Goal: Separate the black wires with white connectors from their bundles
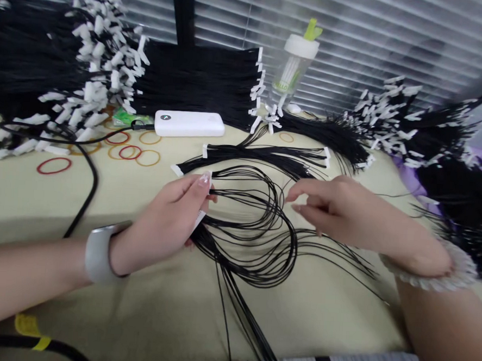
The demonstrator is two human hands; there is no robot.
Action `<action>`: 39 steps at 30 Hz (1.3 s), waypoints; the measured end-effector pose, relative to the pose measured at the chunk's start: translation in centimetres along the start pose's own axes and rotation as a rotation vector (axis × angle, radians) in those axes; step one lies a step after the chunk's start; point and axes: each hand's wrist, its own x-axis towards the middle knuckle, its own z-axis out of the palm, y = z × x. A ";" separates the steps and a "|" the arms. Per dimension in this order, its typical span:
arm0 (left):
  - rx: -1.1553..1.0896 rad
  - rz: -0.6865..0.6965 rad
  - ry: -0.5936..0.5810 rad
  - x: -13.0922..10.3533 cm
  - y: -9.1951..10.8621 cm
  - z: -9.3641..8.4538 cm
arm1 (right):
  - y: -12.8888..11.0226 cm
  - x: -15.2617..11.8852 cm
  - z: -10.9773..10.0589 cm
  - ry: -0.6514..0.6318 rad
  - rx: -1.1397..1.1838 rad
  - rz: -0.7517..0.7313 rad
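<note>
My left hand (174, 206) is closed around the white connector ends of a black wire harness (260, 274), thumb pressed on top. From that grip the thin wires loop to the right, and a tail of them hangs past the table's front edge. To the right of the loops is my right hand (325, 207), thumb and forefinger apart and the other fingers curled; I see nothing held between them. Its fingertips are close to the wires, and I cannot tell whether they touch. Just behind the loops, more black wire harnesses (259, 157) with white connectors lie flat.
A white power bank (189, 124) with a black cable (89, 193) sits behind my left hand, near rubber bands (130, 152). Large piles of black wires (202, 74) line the back. A clear bottle (291, 69) stands there, and another wire pile (460, 199) is at right.
</note>
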 end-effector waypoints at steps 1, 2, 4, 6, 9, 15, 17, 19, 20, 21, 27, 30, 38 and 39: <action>-0.012 -0.013 -0.007 0.0 0.0 0.0 | -0.1 0.0 0.1 -0.061 0.037 -0.027; -0.027 -0.032 -0.022 0.0 -0.1 0.0 | -0.3 0.0 0.2 -0.115 0.063 -0.059; -0.050 -0.056 -0.034 0.0 -0.1 0.0 | -0.5 0.0 0.4 -0.123 0.069 -0.080; -0.050 -0.061 -0.024 0.0 -0.1 0.0 | -0.4 0.2 0.7 0.031 0.100 -0.001; -0.004 -0.069 -0.010 -0.3 0.2 0.0 | 0.5 0.4 0.7 0.477 0.361 0.211; 0.023 -0.196 -0.094 -1.6 0.7 0.4 | 1.2 0.6 -0.1 0.974 0.938 0.211; 0.018 -0.207 -0.121 -2.0 0.6 0.6 | 0.1 0.4 0.1 0.929 0.925 0.227; 0.001 -0.192 -0.150 -2.2 0.3 0.8 | -1.5 0.0 0.7 0.767 0.858 0.192; -0.010 -0.184 -0.162 -2.2 0.2 0.8 | -2.3 -0.2 1.2 0.666 0.797 0.161; -0.018 -0.177 -0.170 -2.2 0.1 0.9 | -3.2 -0.4 1.6 0.584 0.702 0.119; 0.087 -0.093 -0.188 -2.1 0.2 0.7 | -5.4 -0.4 3.8 0.440 0.272 -0.052; 0.168 -0.024 -0.170 -2.0 0.5 0.6 | -5.1 -0.1 4.1 0.482 0.207 -0.065; 0.186 -0.015 -0.165 -2.3 0.6 0.6 | -4.7 0.1 3.9 0.463 0.168 -0.115; 0.180 -0.015 -0.169 -2.3 0.7 0.7 | -4.7 0.1 3.9 0.463 0.164 -0.119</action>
